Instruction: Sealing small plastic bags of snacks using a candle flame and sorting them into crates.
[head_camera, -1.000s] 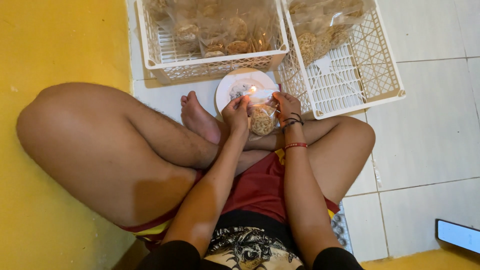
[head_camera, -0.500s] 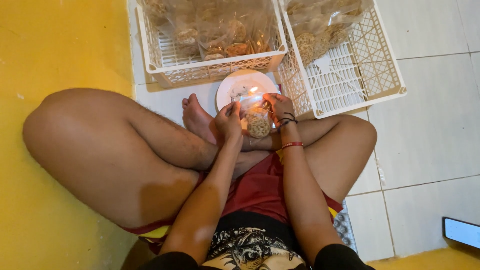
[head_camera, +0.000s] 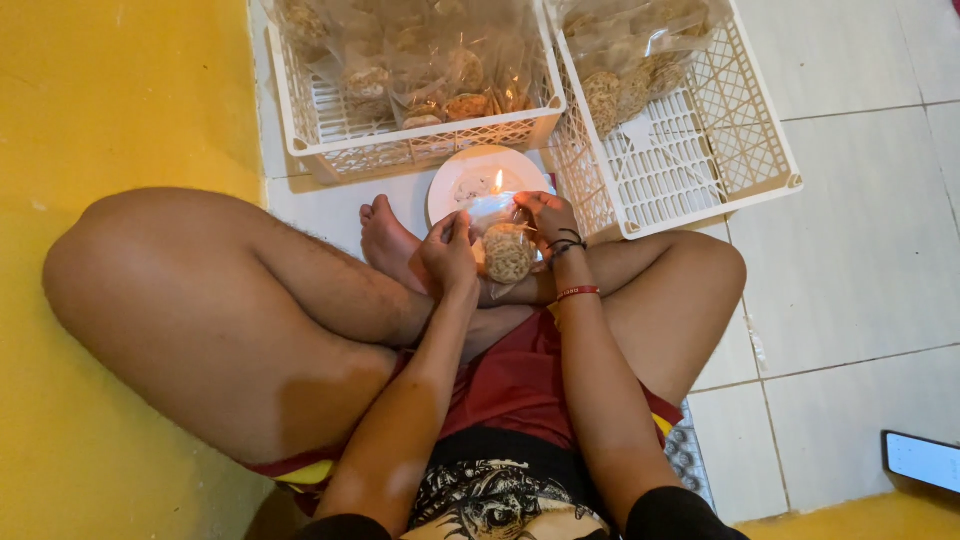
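Crates of white plastic lattice are standing side by side on the tiled floor: the left crate (head_camera: 415, 140) is lying full of clear snack bags, the right crate (head_camera: 690, 150) is holding only a few. Near them, a white plate (head_camera: 455, 185) is carrying a small flame (head_camera: 497, 181). Compared with a moment ago, the small clear bag of crackers (head_camera: 508, 250) is now sitting closer to this flame. Left hand (head_camera: 448, 252) and right hand (head_camera: 545, 215) are both pinching the bag's top edge with closed fingers.
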